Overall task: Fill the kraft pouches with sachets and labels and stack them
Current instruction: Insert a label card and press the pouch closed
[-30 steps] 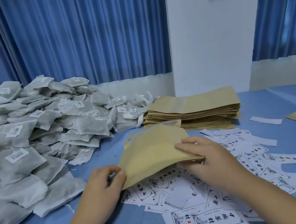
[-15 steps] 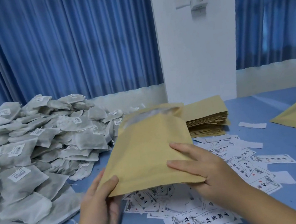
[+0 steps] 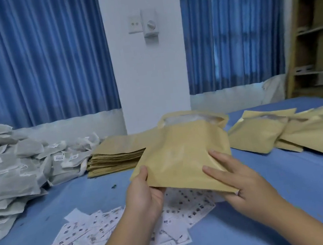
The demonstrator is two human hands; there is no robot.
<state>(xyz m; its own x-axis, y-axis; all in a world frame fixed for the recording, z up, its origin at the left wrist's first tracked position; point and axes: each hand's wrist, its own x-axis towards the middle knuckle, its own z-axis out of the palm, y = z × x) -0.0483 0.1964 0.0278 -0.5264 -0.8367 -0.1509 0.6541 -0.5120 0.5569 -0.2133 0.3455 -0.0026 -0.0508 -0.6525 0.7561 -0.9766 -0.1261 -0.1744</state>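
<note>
The left hand point(image 3: 144, 196) grips the lower left corner of a kraft pouch point(image 3: 182, 157), and the right hand point(image 3: 247, 185) pinches its lower right corner. The pouch is raised, mouth open, just right of the stack of empty pouches point(image 3: 117, 158). Sachets point(image 3: 7, 177) are heaped left of that stack.

On the table point(image 3: 88, 198) a heap of sachets point(image 3: 6, 172) fills the left side, with a stack of flat pouches point(image 3: 115, 156) just right of it, toward the back. Loose labels point(image 3: 85, 238) lie scattered at the near edge, and above them one pouch point(image 3: 182, 157) is held between the left hand point(image 3: 144, 196) and the right hand point(image 3: 247, 185). More pouches point(image 3: 262, 132) lie overlapping on the right, a shelf unit point(image 3: 317, 46) behind them
</note>
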